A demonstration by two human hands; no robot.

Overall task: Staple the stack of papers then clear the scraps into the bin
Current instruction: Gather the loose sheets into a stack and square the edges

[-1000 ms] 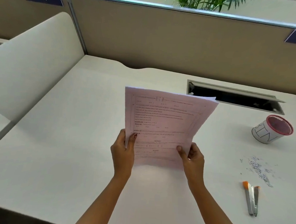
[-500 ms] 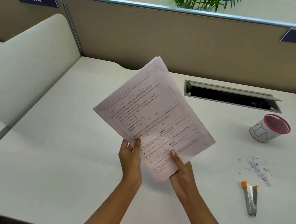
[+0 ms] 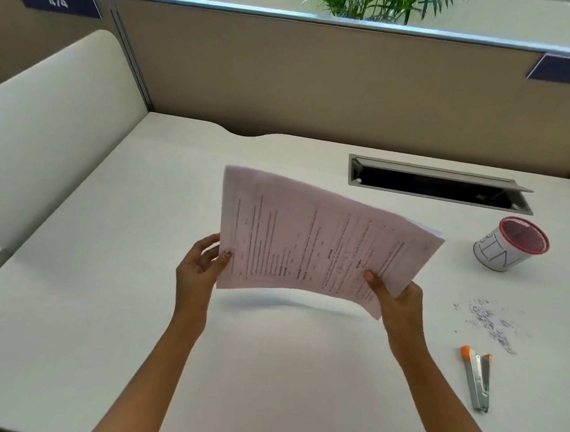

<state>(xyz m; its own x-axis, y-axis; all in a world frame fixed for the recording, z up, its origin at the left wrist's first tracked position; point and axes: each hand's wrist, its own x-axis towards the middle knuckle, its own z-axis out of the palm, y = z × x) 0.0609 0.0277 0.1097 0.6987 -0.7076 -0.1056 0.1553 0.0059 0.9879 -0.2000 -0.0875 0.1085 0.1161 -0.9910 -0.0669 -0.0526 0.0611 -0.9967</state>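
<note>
The left hand [image 3: 199, 268] is pinching the left edge of a pale pink stack of printed papers [image 3: 312, 240], thumb on the front. The stack is hanging sideways above the white tabletop [image 3: 107, 305], bowing in the middle. The right hand [image 3: 396, 299] is gripping its lower right corner. Farther right, small grey scraps [image 3: 489, 324] are lying scattered between a white pink-rimmed mesh bin [image 3: 510, 244] and an orange-tipped metal stapler [image 3: 476, 378].

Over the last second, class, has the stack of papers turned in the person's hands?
Yes. The stack of papers, upright before, now lies turned sideways, its long edge running toward the bin; the stapler lies unmoved.
</note>
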